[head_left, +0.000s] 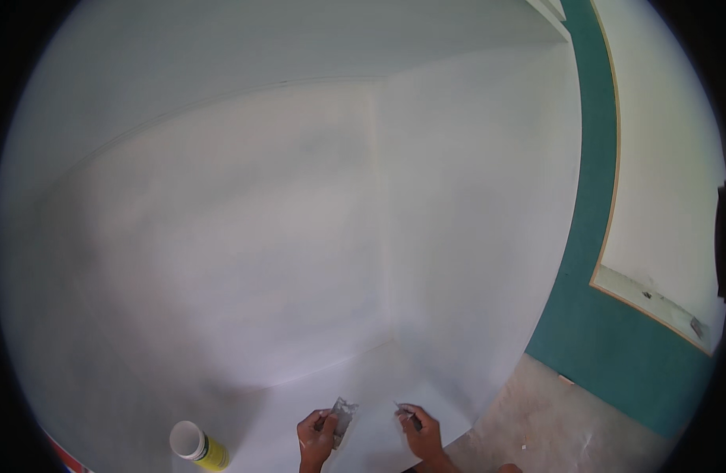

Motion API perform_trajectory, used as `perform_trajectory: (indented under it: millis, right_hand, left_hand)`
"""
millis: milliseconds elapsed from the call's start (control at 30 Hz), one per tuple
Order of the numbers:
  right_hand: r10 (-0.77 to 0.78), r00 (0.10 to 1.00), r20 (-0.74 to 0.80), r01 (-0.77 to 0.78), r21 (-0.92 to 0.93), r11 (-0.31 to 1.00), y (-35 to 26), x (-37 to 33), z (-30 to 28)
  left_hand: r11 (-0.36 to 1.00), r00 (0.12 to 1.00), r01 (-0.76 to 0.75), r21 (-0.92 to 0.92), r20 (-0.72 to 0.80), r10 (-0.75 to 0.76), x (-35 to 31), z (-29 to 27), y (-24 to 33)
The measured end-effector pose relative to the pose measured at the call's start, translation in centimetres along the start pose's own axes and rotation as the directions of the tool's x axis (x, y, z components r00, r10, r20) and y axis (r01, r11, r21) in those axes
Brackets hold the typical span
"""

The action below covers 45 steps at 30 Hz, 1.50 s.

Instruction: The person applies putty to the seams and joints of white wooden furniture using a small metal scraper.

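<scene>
From the head view, you had both hands low in the frame, down on the white shelf floor (378, 378) of what looked like a built-in cabinet or alcove. Your left hand (317, 438) was closed around a putty knife (345, 414), its wide blade smeared with grey-white filler and tilted up toward the middle. Your right hand (422, 432) was curled shut on a smaller scraper (400, 409), only its tip poking out past your fingers. The two blades were near each other but apart, with bare shelf between them.

What could've gone sideways, as I read it: the loaded blade was sitting at an angle, so a blob of filler could've slid off onto the clean white surface and left you a smear to sand. Also that tube with the white cap and yellow body (198, 445) was just to the left of your left hand, right by the shelf's front edge. One elbow bump and I'd guess it rolls off onto the floor.

The surface itself was smooth, matte white, no obvious dents I could make out, though the back wall (244, 236) was pretty soft and blurry. The side panel (481, 236) met it at a clean corner. Off to the right there was a teal wall (591, 260), a pale board with a wooden edge (662, 197), and a dusty concrete floor (552, 426) with a few white flecks.
</scene>
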State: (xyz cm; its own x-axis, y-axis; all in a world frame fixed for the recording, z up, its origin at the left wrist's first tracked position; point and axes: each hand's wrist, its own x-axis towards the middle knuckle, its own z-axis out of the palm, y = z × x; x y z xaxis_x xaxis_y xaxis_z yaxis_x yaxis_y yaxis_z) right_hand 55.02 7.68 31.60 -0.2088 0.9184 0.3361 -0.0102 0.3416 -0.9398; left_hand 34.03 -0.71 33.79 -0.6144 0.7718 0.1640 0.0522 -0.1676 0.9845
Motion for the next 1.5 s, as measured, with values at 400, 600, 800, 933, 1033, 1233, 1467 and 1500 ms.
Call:
perform_trajectory:
  millis: [400,600,800,933,1033,1233,1467,1500]
  right_hand:
    - [-0.552,0.827,0.113,0.547,-0.392,0.739,-17.2,6.7,-7.3]
    - [-0.626,0.736,0.258,0.673,-0.379,0.635,-16.5,8.4,-5.2]
    - [-0.608,0.677,0.416,0.736,-0.411,0.538,-16.9,10.0,-4.8]
    - [-0.600,0.637,0.484,0.770,-0.439,0.464,-16.3,10.3,-4.3]
    - [-0.570,0.609,0.551,0.790,-0.483,0.377,-16.3,10.3,-4.3]
    - [-0.494,0.606,0.624,0.795,-0.452,0.405,-16.0,9.9,-6.0]
    - [-0.344,0.845,0.409,0.463,-0.237,0.854,-16.2,7.9,-6.3]
    - [-0.324,0.864,0.385,0.428,-0.224,0.875,-16.0,7.5,-5.5]
  left_hand:
    - [0.992,0.976,-0.100,-0.073,0.185,0.112,1.4,4.8,16.6]
    - [1.000,0.956,-0.027,0.010,0.294,0.023,1.9,3.7,17.0]
    - [0.998,0.906,0.005,0.063,0.421,-0.031,2.9,2.9,16.6]
    - [0.997,0.901,0.005,0.081,0.433,-0.040,3.0,2.7,16.5]
    - [0.988,0.880,0.083,0.130,0.456,-0.134,3.3,2.2,17.0]
    - [0.992,0.889,0.054,0.115,0.447,-0.100,3.9,2.6,16.1]
    - [0.987,0.866,0.159,-0.027,0.483,-0.127,3.8,2.8,14.5]
    - [0.978,0.861,0.195,-0.073,0.490,-0.136,3.6,2.8,13.8]
